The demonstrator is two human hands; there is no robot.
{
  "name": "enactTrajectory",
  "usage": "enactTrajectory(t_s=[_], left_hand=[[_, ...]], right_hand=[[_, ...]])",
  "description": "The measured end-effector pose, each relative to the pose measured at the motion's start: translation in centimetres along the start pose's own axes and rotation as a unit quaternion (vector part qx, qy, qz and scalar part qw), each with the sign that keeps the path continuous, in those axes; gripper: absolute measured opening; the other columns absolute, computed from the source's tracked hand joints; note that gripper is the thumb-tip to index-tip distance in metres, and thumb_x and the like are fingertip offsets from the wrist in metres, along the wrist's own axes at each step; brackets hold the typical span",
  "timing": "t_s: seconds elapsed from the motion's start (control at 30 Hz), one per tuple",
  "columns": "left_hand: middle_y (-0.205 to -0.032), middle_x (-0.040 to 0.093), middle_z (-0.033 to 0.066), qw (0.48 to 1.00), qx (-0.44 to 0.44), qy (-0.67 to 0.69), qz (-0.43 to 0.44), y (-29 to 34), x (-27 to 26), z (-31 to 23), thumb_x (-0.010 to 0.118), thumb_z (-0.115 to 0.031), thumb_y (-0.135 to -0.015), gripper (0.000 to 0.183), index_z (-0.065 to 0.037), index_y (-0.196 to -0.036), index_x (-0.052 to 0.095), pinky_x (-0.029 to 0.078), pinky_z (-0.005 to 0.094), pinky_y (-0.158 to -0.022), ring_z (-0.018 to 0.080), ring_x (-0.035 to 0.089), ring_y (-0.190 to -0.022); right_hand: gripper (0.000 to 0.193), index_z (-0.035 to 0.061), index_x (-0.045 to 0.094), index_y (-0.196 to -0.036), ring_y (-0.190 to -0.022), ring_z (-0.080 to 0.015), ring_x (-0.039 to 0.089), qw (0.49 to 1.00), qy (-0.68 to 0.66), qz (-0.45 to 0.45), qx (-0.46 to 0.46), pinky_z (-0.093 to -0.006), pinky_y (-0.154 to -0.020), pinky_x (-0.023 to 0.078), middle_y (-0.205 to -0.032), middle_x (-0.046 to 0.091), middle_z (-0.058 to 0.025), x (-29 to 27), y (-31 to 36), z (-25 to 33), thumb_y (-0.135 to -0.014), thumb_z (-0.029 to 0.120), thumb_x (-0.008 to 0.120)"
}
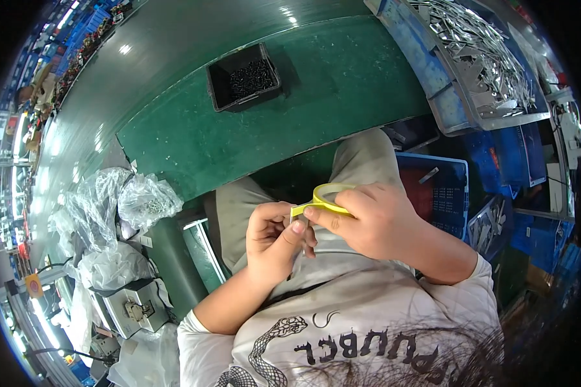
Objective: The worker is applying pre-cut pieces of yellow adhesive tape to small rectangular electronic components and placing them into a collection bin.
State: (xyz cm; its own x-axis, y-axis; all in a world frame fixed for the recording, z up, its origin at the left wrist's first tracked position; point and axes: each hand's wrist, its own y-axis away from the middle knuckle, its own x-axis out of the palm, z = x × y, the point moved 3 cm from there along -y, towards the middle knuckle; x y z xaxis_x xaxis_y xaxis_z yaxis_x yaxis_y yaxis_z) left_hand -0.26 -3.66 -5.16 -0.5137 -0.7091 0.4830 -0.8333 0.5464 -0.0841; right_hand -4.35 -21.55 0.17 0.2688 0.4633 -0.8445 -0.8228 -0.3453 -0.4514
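Note:
A roll of yellow tape (319,199) is held over my lap in my right hand (376,219), whose fingers close round its side. A short strip of the tape runs out from the roll toward the left. My left hand (272,240) pinches at the free end of that strip with thumb and fingers. Both hands are close together, the right thumb and index finger almost meeting the left fingertips. Whether anything else sits between the left fingers is hidden.
Ahead on the green table (342,77) stands a black bin (242,101) of small dark parts. A blue crate (455,97) heaped with metal strips is at the far right, a blue basket (466,193) below it. Clear plastic bags (148,203) lie at the left.

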Motion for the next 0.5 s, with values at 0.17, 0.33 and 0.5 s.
enactTrajectory(t_s=[0.17, 0.33, 0.5], left_hand=[[-0.097, 0.065, 0.0163, 0.999, 0.004, 0.033, 0.035, 0.1, -0.3, 0.1, 0.055, -0.002, -0.098, 0.024, -0.003, -0.120, 0.045, 0.058, 0.0321, -0.056, 0.0208, 0.068, -0.075], [-0.101, 0.066, 0.0195, 0.998, 0.014, 0.026, 0.058, 0.2, -0.4, 0.1, 0.057, -0.004, -0.099, 0.026, -0.003, -0.121, 0.045, 0.058, 0.0336, -0.062, 0.0220, 0.069, -0.076], [-0.100, 0.066, 0.0207, 0.997, 0.028, 0.023, 0.069, 0.1, -0.2, -0.3, 0.057, -0.006, -0.099, 0.026, -0.004, -0.122, 0.044, 0.059, 0.0341, -0.064, 0.0220, 0.069, -0.077]], right_hand=[[0.024, 0.0211, 0.078, -0.103, -0.061, -0.0142, 0.056, 1.000, 0.003, -0.003, -0.021, -0.0285, -0.051, 0.044, -0.075, 0.053, 0.0033, -0.4, 0.1, -0.1, -0.080, 0.023, 0.075], [0.026, 0.0209, 0.079, -0.101, -0.057, -0.0119, 0.048, 0.995, 0.000, -0.081, -0.064, -0.0265, -0.049, 0.037, -0.073, 0.047, 0.0046, -0.7, 0.4, 0.1, -0.075, 0.022, 0.079], [0.028, 0.0190, 0.079, -0.099, -0.056, -0.0115, 0.047, 0.993, -0.020, -0.098, -0.068, -0.0264, -0.048, 0.034, -0.074, 0.047, 0.0046, -1.1, 0.5, 0.0, -0.071, 0.019, 0.080]])
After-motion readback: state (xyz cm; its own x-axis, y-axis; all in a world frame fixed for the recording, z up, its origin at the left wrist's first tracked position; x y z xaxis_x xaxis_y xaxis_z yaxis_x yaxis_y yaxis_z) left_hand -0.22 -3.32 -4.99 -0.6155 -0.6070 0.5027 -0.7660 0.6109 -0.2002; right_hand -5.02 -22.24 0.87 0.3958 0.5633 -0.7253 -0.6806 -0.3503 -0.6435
